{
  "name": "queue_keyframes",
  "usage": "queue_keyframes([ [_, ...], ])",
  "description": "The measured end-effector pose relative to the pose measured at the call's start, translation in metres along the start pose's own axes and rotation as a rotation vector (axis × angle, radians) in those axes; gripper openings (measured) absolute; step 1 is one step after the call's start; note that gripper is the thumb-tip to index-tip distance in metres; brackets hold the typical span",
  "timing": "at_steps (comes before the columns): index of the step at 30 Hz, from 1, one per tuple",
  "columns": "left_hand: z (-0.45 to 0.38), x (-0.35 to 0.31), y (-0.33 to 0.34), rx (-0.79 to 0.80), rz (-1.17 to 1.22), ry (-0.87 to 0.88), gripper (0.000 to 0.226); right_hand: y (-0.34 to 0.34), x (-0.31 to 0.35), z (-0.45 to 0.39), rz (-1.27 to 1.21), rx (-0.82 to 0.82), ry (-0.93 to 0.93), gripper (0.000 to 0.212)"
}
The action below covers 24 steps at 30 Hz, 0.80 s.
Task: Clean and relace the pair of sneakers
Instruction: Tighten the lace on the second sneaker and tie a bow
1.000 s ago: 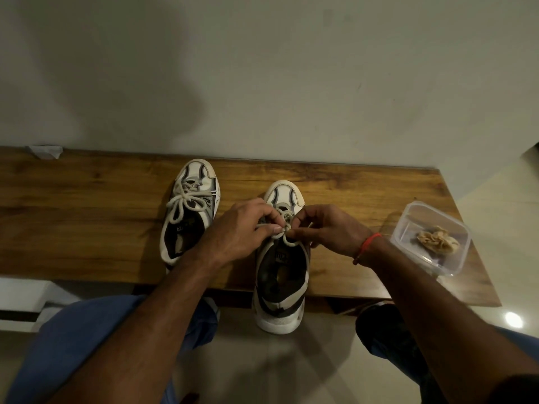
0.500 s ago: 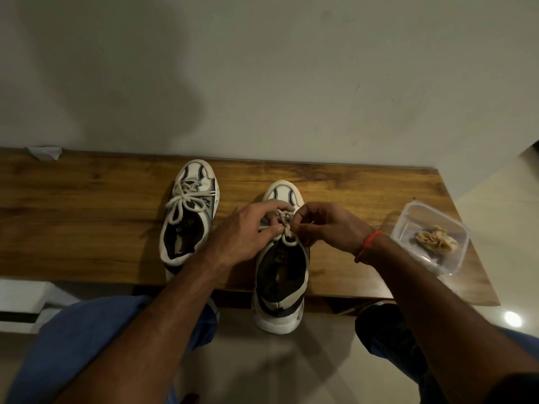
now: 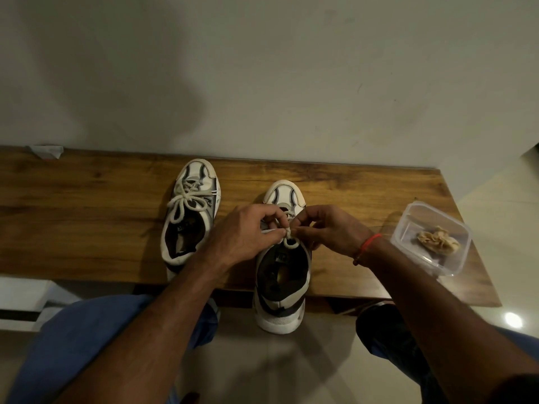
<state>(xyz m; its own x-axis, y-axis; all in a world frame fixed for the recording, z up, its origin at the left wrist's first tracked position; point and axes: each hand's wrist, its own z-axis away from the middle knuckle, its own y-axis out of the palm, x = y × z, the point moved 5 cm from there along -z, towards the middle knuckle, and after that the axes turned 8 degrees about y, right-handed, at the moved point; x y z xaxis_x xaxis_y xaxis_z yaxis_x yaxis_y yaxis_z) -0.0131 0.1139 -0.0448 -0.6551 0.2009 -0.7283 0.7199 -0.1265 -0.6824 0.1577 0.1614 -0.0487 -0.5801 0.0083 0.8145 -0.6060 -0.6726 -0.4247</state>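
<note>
My left hand (image 3: 243, 233) and my right hand (image 3: 329, 228) meet over the tongue of the right-hand sneaker (image 3: 282, 258), and between them sits the lace (image 3: 289, 237) — a small knot with a little loop hanging just below it toward the shoe's opening. The thumb and forefinger of my left hand are curled in and pinch the lace at the knot's left side; my right hand's fingers are curled too, pinching the lace from the right. The two sets of fingertips are nearly touching each other.

This sneaker lies toe toward the wall (image 3: 291, 83) on the wooden bench (image 3: 87, 228), its heel sticking out past the bench's near edge over the floor (image 3: 262, 368). Its dark inside is open to view below the knot.

The other sneaker (image 3: 189, 212) rests to the left, also toe toward the wall, angled slightly, its heel at the near edge. Its lace is tied in a bow (image 3: 186, 202) lying over the tongue. The two shoes are near each other but apart.

On the bench's right end stands a clear plastic container (image 3: 408, 228) with a crumpled beige cloth (image 3: 437, 242) inside. A red thread band (image 3: 366, 248) circles my right wrist. At the far left, against the wall, lies a small pale scrap (image 3: 46, 151) — I cannot tell what it is. My knees in blue trousers (image 3: 73, 345) show at the bottom.
</note>
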Motion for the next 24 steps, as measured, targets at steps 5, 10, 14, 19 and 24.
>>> queue_keyframes([
  [5,-0.001,0.003,0.0,0.021,0.073,-0.055,0.015,-0.001,0.0,-0.001,0.027,-0.002,0.009,0.011],
  [10,-0.001,0.003,-0.002,0.102,0.12,-0.091,0.019,-0.007,-0.007,-0.001,-0.055,0.048,0.081,0.01],
  [14,0.0,0.008,-0.004,0.116,0.103,-0.103,0.022,-0.009,-0.01,0.0,-0.118,0.073,0.105,0.01],
  [19,-0.001,-0.003,-0.001,0.138,0.072,0.001,0.044,-0.01,-0.009,0.001,-0.133,0.064,0.105,0.011],
  [24,-0.002,-0.011,0.003,0.002,-0.045,0.035,0.03,-0.008,-0.007,0.001,-0.121,0.064,0.096,0.014],
])
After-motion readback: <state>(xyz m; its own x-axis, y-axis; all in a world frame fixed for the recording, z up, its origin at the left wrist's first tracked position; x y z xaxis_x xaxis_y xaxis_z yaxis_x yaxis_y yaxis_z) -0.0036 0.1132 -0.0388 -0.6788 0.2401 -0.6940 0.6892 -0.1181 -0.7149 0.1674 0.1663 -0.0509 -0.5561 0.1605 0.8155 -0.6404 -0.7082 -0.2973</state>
